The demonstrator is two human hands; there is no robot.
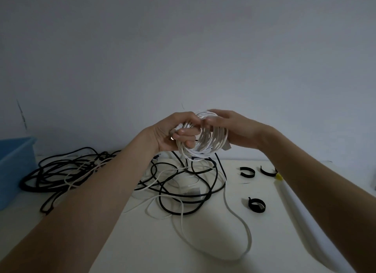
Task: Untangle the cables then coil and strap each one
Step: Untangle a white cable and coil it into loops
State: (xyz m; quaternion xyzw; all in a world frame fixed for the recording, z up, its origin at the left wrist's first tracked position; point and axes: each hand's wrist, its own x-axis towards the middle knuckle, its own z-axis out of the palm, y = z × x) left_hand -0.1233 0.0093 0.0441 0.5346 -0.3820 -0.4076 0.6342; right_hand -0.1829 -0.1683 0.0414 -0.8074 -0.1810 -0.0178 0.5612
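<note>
Blue bin (14, 167) at far left edge of desk (274, 242). Black cable pile (61, 171) beside it, tangled with loose white and black runs mid-desk. Left hand (171, 134) grips white coil (205, 140) held above the desk; right hand (230, 128) curled round its other side. Three black straps (256, 205) lie right of the tangle.

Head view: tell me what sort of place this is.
Probably a plain indoor worktable against a bare wall: a white tabletop strewn with tangled cables, loose black straps, and a blue bin.
</note>
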